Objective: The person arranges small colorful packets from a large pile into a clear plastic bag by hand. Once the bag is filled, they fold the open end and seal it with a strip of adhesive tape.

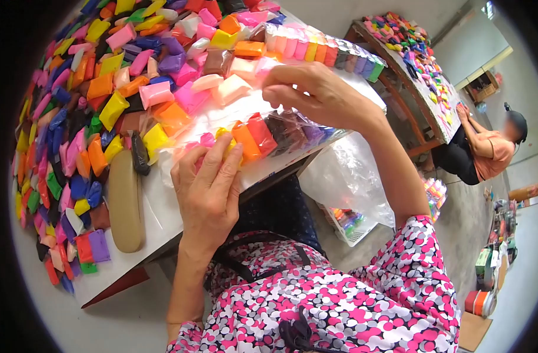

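Observation:
My left hand (pixel 207 191) lies on the near end of a row of small coloured clay packets (pixel 245 140). Its fingers bend over the yellow and pink ones. The row runs right through orange, red and dark colours, with clear film shining over it. Above the row, my right hand (pixel 316 91) is curled, thumb and fingertips drawn together beside pale pink packets (pixel 232 89). Whatever lies between those fingertips is hidden. Behind it a second row of packets (pixel 322 52), in clear wrap, stretches to the table's right end.
Loose coloured packets (pixel 98 85) are heaped across the table's left and back. A tan elongated case (pixel 126 203) lies by the front edge. Below hang clear plastic bags (pixel 351 167) above a white basket (pixel 357 234). At another packet-strewn table (pixel 425 76) sits a person (pixel 486 147).

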Demonstrator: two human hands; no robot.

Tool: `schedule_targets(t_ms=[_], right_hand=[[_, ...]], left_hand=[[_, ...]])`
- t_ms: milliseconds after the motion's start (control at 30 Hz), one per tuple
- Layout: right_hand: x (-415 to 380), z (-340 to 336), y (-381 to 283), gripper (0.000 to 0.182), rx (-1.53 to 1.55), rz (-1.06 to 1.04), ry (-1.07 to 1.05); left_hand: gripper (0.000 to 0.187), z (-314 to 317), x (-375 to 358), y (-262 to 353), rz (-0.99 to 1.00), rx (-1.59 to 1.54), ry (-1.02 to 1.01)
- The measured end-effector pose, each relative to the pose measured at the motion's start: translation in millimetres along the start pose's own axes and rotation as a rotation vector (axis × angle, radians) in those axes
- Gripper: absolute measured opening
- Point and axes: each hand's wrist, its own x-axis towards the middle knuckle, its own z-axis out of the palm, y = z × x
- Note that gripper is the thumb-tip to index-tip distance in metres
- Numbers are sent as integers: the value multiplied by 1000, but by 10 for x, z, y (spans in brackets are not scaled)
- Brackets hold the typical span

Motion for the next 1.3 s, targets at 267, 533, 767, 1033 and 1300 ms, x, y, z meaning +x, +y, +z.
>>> schedule_targets(t_ms=[267,533,767,1033,1300], right_hand=[[-414,54,80,24,-323,-218,191],[-317,38,147,9,-406,-154,254],[32,-175,306,13,-535,-116,348],[-212,-248,335,9,-246,-91,402],[-426,-72,306,17,-452,-153,232]], left_hand=[[43,171,229,213,115,7,62],[35,530,351,281,233,21,103],[28,455,363,258,269,-40,88],[44,311,590,225,96,-167,-23],[75,312,627,162,73,-9,-121]])
